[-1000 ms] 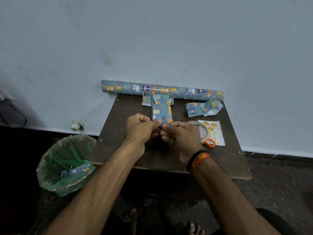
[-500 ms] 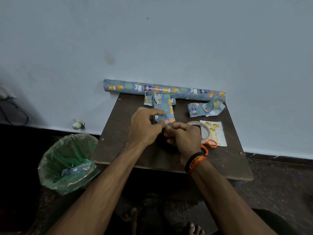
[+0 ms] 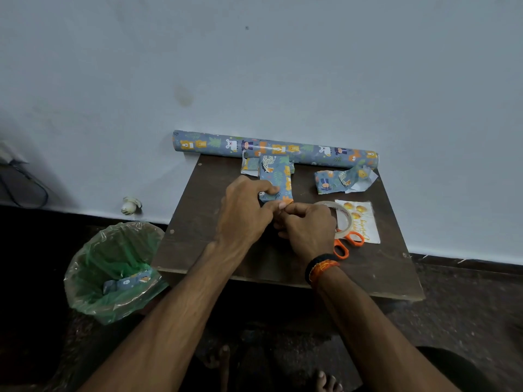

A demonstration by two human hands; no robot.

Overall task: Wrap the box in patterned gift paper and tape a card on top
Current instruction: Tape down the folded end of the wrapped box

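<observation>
At frame centre on the desk (image 3: 368, 273), the wrapped box (image 3: 276, 181) runs lengthwise away toward the wall, its near end gripped by the left hand (image 3: 246, 213) while the right hand (image 3: 307, 229) pinches something unclear just below it

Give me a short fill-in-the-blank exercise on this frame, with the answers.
1. The left hand grips the wrapped box's near ___.
2. The scissors have ___ handles.
3. The card lies under the ___ roll.
4. The bin is lined with a ___ bag.
Answers: end; orange; tape; green
</observation>
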